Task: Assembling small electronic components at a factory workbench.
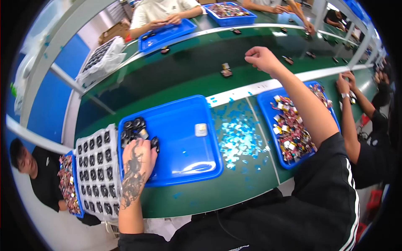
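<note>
My left hand (pixel 138 158) reaches into the left side of a shallow blue tray (pixel 212 125), fingers curled down and mostly hidden. It closes on a small black part (pixel 155 143) near the thumb. Beyond the fingers lies a pile of black round parts (pixel 133 127). My right hand (pixel 264 60) hangs over the green conveyor belt (pixel 184 69), fingers pinched; anything in them is too small to make out. A small wired part (pixel 226 70) with a light tab rests on the belt, left of that hand and apart from it.
Left of the tray stands a white molded tray (pixel 94 167) of black parts. A clear little box (pixel 201 129) sits inside the blue tray. Blue film scraps (pixel 240 140) cover the table. Another blue bin (pixel 289 129) holds wired parts. Co-workers (pixel 167 10) sit across and alongside.
</note>
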Available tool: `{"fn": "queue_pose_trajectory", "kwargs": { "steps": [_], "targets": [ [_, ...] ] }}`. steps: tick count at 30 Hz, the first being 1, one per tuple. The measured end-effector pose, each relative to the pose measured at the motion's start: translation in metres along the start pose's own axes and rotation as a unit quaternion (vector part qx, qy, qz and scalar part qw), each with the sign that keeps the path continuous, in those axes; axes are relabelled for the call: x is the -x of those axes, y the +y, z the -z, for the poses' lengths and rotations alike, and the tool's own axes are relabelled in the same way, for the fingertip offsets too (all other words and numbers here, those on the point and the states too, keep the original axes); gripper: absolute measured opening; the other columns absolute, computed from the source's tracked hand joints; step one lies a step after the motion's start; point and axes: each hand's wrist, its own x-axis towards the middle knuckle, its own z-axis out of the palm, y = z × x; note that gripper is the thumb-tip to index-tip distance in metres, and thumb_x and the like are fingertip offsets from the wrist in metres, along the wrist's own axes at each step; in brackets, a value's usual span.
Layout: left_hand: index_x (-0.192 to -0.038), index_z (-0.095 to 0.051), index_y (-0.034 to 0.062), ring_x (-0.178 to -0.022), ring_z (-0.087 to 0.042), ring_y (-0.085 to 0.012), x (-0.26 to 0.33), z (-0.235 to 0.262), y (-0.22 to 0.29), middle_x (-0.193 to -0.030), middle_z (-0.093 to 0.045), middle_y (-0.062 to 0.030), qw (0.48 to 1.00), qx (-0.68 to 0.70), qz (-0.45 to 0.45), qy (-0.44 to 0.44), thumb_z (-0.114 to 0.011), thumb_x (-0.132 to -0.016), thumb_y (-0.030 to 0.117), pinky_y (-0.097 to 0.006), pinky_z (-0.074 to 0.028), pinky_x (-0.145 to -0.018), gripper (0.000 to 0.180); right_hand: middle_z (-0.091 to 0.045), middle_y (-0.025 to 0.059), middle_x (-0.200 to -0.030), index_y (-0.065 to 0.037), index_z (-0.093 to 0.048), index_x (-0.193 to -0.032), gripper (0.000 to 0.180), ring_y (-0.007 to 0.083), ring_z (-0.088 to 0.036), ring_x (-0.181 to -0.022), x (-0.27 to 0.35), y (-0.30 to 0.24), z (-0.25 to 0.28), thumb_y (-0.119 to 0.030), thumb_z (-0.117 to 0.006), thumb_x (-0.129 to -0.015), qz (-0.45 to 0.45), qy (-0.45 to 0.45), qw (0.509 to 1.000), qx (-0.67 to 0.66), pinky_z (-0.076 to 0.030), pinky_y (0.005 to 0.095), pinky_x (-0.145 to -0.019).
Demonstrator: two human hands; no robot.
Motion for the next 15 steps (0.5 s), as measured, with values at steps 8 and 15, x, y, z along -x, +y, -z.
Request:
{"fn": "queue_pose_trajectory", "kwargs": {
  "steps": [8, 15],
  "targets": [
    [-0.105, -0.063, -0.0056, -0.078, -0.068, -0.0167, -0.055, 0.022, 0.084, -0.093, -0.068, -0.0120, 0.572, 0.795, 0.173, -0.106, -0.063, -0.092, 0.007, -0.028, -0.057, -0.071, 0.018, -0.066, 0.0127, -0.078, -0.003, -0.066, -0.083, 0.010, 0.0314, -0.065, -0.076, 0.127, -0.018, 0.058, -0.012, -0.068, -0.078, 0.089, -0.190, 0.891, 0.404, -0.051, 0.0404, -0.070],
    [-0.108, -0.055, 0.0002, -0.084, -0.071, -0.0226, -0.079, 0.009, 0.128, -0.102, -0.067, -0.0178, 0.411, 0.868, 0.211, -0.183, -0.062, -0.092, 0.007, -0.030, -0.060, -0.074, 0.019, -0.067, 0.0147, -0.090, -0.005, -0.065, -0.087, 0.023, 0.0340, -0.066, -0.088, 0.144, 0.010, 0.042, -0.024, -0.074, -0.078, 0.024, -0.043, 0.870, 0.491, -0.052, 0.0450, -0.077]
  ]
}}
